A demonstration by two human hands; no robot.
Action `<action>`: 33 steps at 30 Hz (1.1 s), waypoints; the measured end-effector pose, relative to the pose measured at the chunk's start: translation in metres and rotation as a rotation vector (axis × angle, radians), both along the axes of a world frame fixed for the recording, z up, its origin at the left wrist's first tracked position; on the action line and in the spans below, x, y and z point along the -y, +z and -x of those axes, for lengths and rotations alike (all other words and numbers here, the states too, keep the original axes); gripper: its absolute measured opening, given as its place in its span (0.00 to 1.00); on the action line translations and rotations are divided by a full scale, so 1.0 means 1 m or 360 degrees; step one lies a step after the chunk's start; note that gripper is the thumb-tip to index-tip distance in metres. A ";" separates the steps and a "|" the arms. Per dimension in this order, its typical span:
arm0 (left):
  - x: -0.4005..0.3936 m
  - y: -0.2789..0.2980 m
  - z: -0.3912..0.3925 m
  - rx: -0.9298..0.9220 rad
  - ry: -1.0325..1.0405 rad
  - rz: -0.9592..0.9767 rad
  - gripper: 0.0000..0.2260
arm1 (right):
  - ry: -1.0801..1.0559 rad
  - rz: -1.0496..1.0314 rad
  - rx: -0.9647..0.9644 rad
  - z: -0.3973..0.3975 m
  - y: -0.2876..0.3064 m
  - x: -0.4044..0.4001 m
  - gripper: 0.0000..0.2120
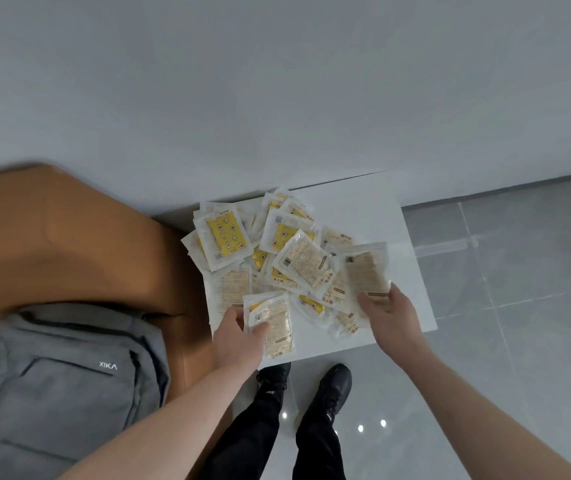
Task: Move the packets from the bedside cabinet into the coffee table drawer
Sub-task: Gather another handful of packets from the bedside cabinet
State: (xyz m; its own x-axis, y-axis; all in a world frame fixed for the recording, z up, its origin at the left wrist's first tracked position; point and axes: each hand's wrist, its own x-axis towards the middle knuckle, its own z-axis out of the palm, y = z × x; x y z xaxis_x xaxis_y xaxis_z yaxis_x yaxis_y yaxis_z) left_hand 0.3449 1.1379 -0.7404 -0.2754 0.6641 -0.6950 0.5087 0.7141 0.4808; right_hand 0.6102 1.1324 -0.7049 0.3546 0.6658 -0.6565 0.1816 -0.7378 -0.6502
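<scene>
Nearest you, at six o'clock, your two black shoes [306, 382] stand on glossy grey floor tiles [505, 271] right against the front edge of the white tabletop [374, 209] of the bedside cabinet. Your left hand [239, 337] pinches one clear packet [272, 323] at the near edge, thumb on top and fingers curled beneath; your right hand [389, 317] grips another packet [367, 268] by its lower end at about four o'clock of the pile. The rest of the packets [259, 247] lie in a loose, overlapping heap across the middle and the ten o'clock corner. That heap is your risk: the wrappers look slick, so I would expect lifting either held packet to drag its neighbours along, and those at the left rim, some already overhanging, could slide off into the gap beside the tan leather seat [69, 244]. Taking one per hand means many trips; grabbing thick handfuls may let packets slip out on the way. The drawer is not in view. At eight o'clock a grey backpack [69, 386] rests on that seat. Beyond, at twelve o'clock, a plain pale wall [277, 81] rises behind the cabinet.
</scene>
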 end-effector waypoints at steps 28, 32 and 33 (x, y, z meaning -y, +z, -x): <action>0.007 0.010 0.033 0.0261 -0.0077 -0.0105 0.12 | 0.0556 0.0227 0.0559 0.052 -0.034 -0.057 0.32; 0.007 0.015 0.040 0.0220 -0.0119 -0.0106 0.09 | 0.0340 0.0161 0.0381 0.053 -0.025 -0.043 0.18; 0.007 0.017 0.042 0.0204 -0.0132 -0.0105 0.09 | 0.0270 0.0142 0.0334 0.054 -0.021 -0.036 0.16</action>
State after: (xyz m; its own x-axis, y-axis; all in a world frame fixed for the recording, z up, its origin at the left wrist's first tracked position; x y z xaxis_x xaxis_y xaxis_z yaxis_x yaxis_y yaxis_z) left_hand 0.3028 1.1310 -0.7237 -0.1295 0.7261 -0.6753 0.4960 0.6371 0.5900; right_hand 0.5563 1.1688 -0.7256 0.3772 0.6700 -0.6394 0.4311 -0.7380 -0.5191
